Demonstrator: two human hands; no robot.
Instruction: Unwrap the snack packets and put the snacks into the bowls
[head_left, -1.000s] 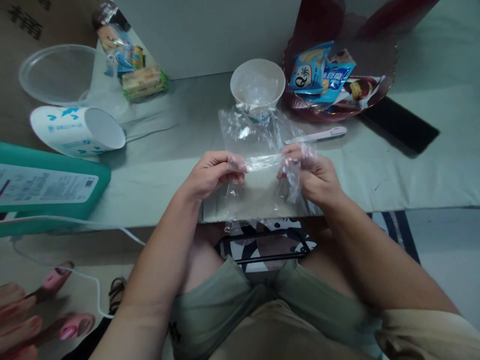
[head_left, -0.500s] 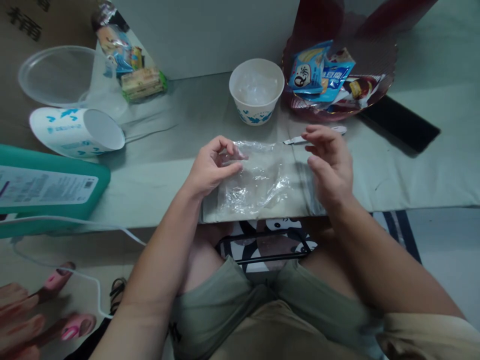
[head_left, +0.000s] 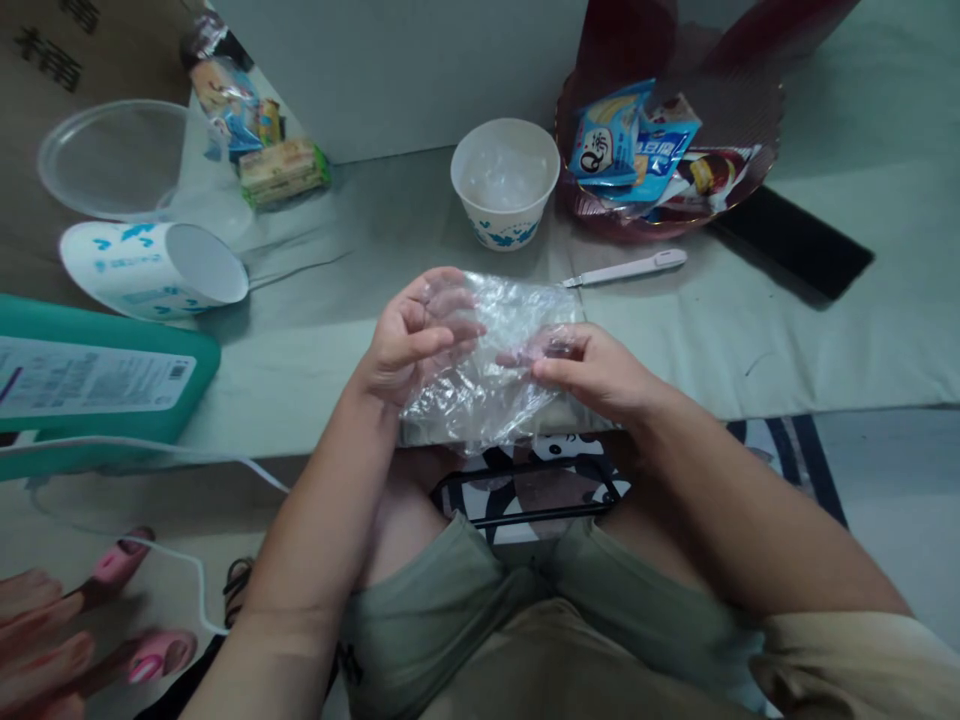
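A crumpled piece of clear plastic film [head_left: 499, 395], perhaps a bag or a thin glove, sits at the near edge of the pale green table [head_left: 787, 330]. My left hand [head_left: 412, 345] has its bent fingers covered by the film. My right hand [head_left: 596, 370] pinches the film's edge just to the right of those fingers. Both hands hover over the table edge above my lap.
Behind the hands stand a white paper bowl [head_left: 504, 180], a white plastic utensil [head_left: 626, 268] and a red tray of snack packets [head_left: 667, 150]. At left are a tipped paper cup [head_left: 154, 262], a clear lid [head_left: 112, 155] and a teal box [head_left: 90, 370]. Another person's sandalled feet [head_left: 112, 640] show bottom left.
The film was stretched between both hands, then laid down. Now my left fingers are under it and my right hand has come in to pinch its edge.
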